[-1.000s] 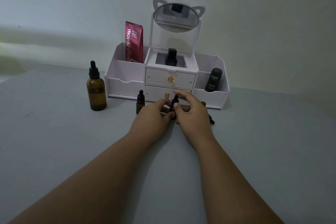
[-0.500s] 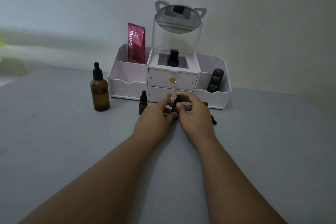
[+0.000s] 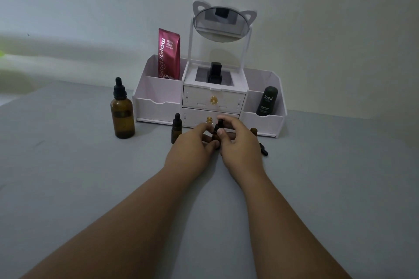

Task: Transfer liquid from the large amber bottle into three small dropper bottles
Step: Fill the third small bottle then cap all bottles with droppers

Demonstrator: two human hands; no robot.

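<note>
The large amber bottle (image 3: 122, 113) with a black dropper cap stands at the left on the grey table. A small capped dropper bottle (image 3: 176, 128) stands to its right. My left hand (image 3: 192, 152) grips the body of a second small bottle (image 3: 216, 134) in the middle, while my right hand (image 3: 240, 146) pinches its black dropper cap. A third small bottle (image 3: 254, 131) peeks out behind my right hand, uncapped. A loose black dropper (image 3: 263, 149) lies on the table beside my right hand.
A white organizer (image 3: 263, 120) with two drawers and a cat-ear mirror (image 3: 221, 24) stands right behind the bottles, against the wall. It holds a red pouch (image 3: 169, 54), a dark Kahf bottle (image 3: 267, 101) and a black bottle (image 3: 215, 73).
Both hands stay on the middle small bottle; my right fingers have shifted slightly around its cap. The camera view has drifted a little.
</note>
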